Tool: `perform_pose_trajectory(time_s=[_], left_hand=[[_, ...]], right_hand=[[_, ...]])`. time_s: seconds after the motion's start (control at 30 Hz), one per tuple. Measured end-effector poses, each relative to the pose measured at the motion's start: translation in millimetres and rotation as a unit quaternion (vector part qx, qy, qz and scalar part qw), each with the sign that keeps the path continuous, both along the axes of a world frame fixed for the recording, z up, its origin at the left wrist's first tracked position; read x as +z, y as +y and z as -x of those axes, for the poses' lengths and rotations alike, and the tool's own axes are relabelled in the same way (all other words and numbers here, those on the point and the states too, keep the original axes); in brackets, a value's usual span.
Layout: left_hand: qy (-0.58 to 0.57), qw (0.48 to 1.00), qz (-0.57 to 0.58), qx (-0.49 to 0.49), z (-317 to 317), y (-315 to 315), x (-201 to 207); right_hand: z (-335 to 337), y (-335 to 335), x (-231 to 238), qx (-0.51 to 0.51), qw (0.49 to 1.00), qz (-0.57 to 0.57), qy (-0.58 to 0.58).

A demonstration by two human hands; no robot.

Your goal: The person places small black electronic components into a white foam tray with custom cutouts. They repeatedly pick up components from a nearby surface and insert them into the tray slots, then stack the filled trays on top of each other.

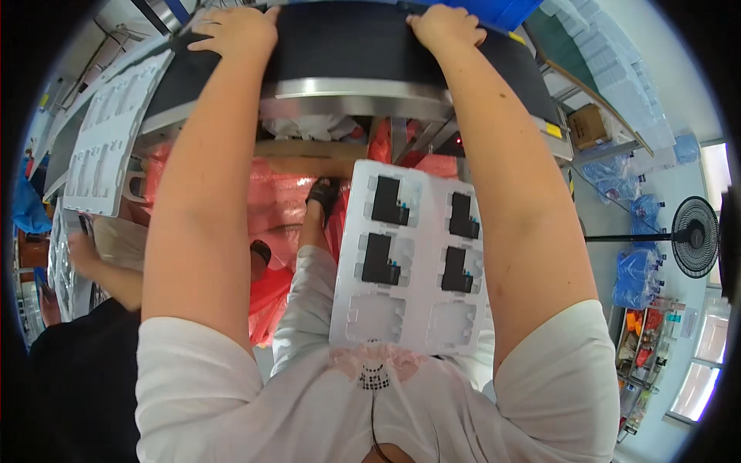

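Observation:
Both my arms stretch forward to a black conveyor belt [340, 42] with a metal edge. My left hand [238, 31] rests at the belt's left part, fingers spread, holding nothing that I can see. Farther right, my right hand [448, 27] lies at the belt's far side with its fingers apart; a small dark thing shows near its fingertips. A white moulded tray [421, 258] leans on my lap, touched by neither hand. Several flat black L-shaped parts [378, 258] with small blue tabs sit in its upper pockets, while the two lowest visible pockets are bare. My right forearm hides the tray's right side.
Another white tray [104, 143] lies at the left end of the belt, close to a person in black [93, 339]. A blue bin [494, 11] stands beyond my right hand. Red plastic sheeting [278, 208] lies below the belt. A black fan [695, 235] stands at right.

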State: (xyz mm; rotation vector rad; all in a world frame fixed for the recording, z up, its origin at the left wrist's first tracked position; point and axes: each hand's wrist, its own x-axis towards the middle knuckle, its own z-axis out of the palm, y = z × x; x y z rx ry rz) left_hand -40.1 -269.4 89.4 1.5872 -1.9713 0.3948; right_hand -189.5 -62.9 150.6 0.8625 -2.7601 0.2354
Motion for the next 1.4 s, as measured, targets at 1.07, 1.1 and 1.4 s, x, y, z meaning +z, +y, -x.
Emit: perform_pose_trajectory(time_s=[1.07, 1.1, 1.4], left_hand=[[-0.026, 0.789, -0.229, -0.569, -202, 372, -88], [-0.034, 0.799, -0.198, -0.566, -203, 375, -87], [-0.073, 0.825, -0.167, -0.535, -200, 376, -101]], right_hand=[[-224, 416, -140, 0.182, 0.961, 0.136, -0.155], [-235, 423, -147, 0.192, 0.965, 0.117, -0.135], [-253, 436, -155, 0.194, 0.963, 0.145, -0.116]])
